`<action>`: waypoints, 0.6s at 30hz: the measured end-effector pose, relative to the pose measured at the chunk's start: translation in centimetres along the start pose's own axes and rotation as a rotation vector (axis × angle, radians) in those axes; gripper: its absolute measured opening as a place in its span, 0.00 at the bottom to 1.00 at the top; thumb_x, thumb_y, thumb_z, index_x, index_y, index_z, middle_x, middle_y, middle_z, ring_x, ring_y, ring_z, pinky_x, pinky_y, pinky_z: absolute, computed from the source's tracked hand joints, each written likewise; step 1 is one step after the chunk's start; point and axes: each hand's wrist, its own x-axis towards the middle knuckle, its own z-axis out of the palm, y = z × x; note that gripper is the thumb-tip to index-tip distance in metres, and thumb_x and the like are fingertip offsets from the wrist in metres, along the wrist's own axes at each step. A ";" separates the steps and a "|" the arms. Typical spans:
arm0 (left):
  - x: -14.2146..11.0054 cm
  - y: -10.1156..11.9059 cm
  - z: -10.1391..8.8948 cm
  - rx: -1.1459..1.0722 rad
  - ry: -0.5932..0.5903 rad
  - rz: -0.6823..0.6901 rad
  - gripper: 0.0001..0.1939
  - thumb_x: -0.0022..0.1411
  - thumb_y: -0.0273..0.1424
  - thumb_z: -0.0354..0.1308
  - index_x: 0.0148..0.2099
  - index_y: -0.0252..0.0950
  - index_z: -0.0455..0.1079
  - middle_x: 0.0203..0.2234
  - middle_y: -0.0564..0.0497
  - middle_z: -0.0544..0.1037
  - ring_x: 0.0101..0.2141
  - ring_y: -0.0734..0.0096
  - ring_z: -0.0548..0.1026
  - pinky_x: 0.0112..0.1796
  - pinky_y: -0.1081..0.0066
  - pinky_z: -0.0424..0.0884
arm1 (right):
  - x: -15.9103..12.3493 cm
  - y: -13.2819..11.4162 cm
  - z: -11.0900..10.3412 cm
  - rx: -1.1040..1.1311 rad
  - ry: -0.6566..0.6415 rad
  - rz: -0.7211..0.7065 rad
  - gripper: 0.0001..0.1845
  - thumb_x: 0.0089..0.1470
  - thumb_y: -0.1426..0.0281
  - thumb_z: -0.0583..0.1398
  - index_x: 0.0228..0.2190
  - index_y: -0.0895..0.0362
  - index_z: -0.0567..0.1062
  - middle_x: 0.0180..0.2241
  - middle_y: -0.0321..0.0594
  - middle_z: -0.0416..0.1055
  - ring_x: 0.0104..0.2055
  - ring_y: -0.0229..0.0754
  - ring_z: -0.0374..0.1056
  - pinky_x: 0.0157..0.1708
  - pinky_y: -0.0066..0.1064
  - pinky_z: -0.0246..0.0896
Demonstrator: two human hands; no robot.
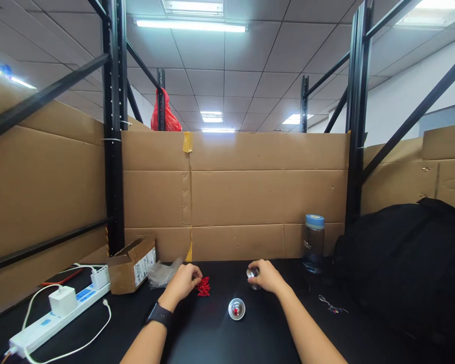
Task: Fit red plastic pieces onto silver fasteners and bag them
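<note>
My left hand [182, 283] rests on the black table with its fingers curled, pinching at a small heap of red pieces [203, 287] just to its right. My right hand [264, 276] is closed around a small shiny metal part [252, 273] further right. Between and a little nearer than both hands, a round silver cap [236, 309] lies on the table, with a red spot showing in its middle. A dark watch sits on my left wrist.
An open cardboard box [132, 264] and a crumpled clear bag [163, 273] lie at the left. A white power strip [56, 313] with chargers runs along the left edge. A blue-lidded bottle [313, 243], a black bag [402, 263] and a small key ring [330, 305] are at the right. Cardboard walls stand behind.
</note>
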 end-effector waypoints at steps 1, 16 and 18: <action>0.0 -0.3 0.0 0.016 -0.032 -0.013 0.07 0.58 0.27 0.59 0.37 0.37 0.79 0.33 0.50 0.83 0.39 0.65 0.79 0.41 0.72 0.68 | 0.1 0.6 -0.1 -0.002 -0.047 0.006 0.23 0.39 0.66 0.72 0.41 0.53 0.83 0.43 0.44 0.80 0.48 0.51 0.74 0.48 0.34 0.64; -2.6 9.6 4.1 -0.057 -0.302 0.314 0.10 0.54 0.32 0.65 0.40 0.42 0.80 0.34 0.52 0.81 0.34 0.68 0.76 0.34 0.74 0.66 | 0.3 0.8 0.8 0.002 -0.016 -0.098 0.22 0.44 0.67 0.70 0.44 0.56 0.81 0.46 0.47 0.76 0.52 0.50 0.70 0.52 0.35 0.61; -2.8 10.1 4.4 -0.005 -0.251 0.310 0.09 0.55 0.35 0.65 0.40 0.42 0.79 0.34 0.51 0.81 0.34 0.66 0.76 0.34 0.72 0.66 | 0.0 -0.2 0.6 0.041 -0.002 -0.157 0.18 0.48 0.67 0.67 0.43 0.56 0.81 0.47 0.46 0.75 0.53 0.49 0.69 0.54 0.35 0.60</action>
